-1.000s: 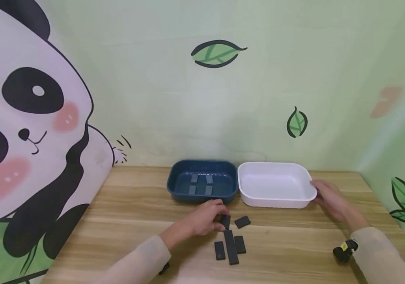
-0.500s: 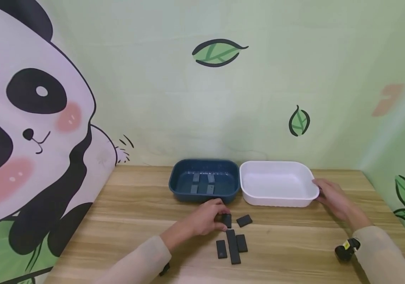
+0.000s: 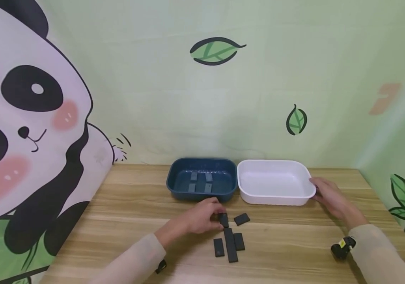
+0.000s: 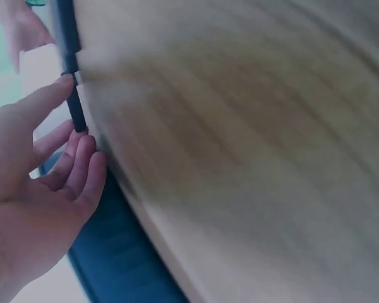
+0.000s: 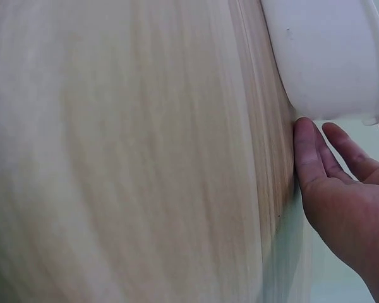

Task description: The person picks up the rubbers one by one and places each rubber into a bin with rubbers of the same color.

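A short black rectangular block (image 3: 225,221) is pinched in the left hand (image 3: 202,217), just in front of the blue tray (image 3: 188,195). Farther in front of the blue tray lie a long black bar (image 3: 230,245) and two short black blocks (image 3: 219,247), one on each side. A third, slanted black block (image 3: 241,219) lies off the tray's front right corner. Inside the blue tray, four grey blocks (image 3: 208,187) form two rows. The white tray (image 3: 277,200) stands to its right, right end touched by the right hand (image 3: 331,198).
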### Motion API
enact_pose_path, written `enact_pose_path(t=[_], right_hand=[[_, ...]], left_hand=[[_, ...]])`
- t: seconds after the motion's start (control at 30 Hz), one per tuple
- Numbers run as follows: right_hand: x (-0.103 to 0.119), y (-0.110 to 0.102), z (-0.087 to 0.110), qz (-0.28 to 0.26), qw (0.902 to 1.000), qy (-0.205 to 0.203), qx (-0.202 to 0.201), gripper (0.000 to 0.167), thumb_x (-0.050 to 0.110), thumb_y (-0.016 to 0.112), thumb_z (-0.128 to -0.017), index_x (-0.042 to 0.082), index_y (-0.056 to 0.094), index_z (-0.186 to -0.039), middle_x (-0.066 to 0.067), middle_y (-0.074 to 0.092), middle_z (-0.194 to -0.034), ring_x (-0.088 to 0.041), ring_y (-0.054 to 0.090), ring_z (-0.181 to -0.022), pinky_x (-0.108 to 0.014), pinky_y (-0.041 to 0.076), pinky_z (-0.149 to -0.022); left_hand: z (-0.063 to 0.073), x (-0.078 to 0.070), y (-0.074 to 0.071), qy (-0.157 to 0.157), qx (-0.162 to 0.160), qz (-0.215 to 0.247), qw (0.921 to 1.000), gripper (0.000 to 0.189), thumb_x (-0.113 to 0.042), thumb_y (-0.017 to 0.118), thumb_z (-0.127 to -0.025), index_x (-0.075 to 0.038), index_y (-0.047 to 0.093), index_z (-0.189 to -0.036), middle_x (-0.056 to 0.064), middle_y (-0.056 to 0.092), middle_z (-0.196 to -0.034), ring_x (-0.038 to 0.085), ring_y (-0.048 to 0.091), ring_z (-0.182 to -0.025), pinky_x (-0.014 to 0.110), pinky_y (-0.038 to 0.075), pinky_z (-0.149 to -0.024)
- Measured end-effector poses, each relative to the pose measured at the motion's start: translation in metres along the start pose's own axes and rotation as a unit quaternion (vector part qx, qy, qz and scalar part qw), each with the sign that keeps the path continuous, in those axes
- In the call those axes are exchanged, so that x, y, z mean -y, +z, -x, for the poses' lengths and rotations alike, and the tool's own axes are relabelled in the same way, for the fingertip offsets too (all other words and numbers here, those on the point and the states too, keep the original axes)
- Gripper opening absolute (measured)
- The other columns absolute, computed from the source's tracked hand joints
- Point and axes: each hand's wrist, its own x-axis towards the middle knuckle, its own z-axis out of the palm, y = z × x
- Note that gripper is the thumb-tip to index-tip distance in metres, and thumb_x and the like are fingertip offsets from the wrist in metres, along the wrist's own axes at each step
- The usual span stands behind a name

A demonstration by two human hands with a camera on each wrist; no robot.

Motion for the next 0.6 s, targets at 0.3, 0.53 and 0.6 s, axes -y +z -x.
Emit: enact_pose_path(t=[0.3, 0.53, 0.6], right_hand=[[0.002, 0.001, 0.005, -0.012, 0.9999, 0.009, -0.003, 0.068, 0.032, 0.038, -0.116, -0.022, 0.024, -0.154, -0.008, 0.054, -0.131, 0.007, 0.056, -0.099, -0.018, 0.056, -0.089], [0.002, 0.001, 0.001, -0.015, 0.9999, 0.008, -0.001, 0.067, 0.032, 0.039, -0.116, -0.021, 0.026, -0.154, 0.002, 0.055, -0.123, 0.006, 0.056, -0.1, -0.018, 0.055, -0.089], [0.002, 0.002, -0.001, -0.016, 0.9998, 0.01, -0.001, 0.066, 0.032, 0.039, -0.116, -0.02, 0.027, -0.154, 0.005, 0.056, -0.12, 0.005, 0.056, -0.1, -0.018, 0.055, -0.088]], left_hand=[[0.004, -0.025, -0.033, 0.028, -0.032, 0.011, 0.999, 0.045, -0.035, 0.08, -0.095, -0.01, 0.072, -0.132, -0.001, 0.062, -0.117, 0.018, 0.064, -0.111, 0.028, 0.054, -0.099], [-0.031, -0.047, -0.055, 0.053, -0.069, 0.005, 0.9962, 0.046, -0.035, 0.08, -0.097, -0.012, 0.072, -0.135, 0.002, 0.063, -0.12, 0.019, 0.062, -0.111, 0.026, 0.052, -0.098], [-0.043, -0.052, -0.06, 0.051, -0.072, 0.0, 0.9961, 0.046, -0.033, 0.08, -0.097, -0.011, 0.072, -0.136, 0.004, 0.063, -0.123, 0.022, 0.063, -0.113, 0.027, 0.052, -0.098]])
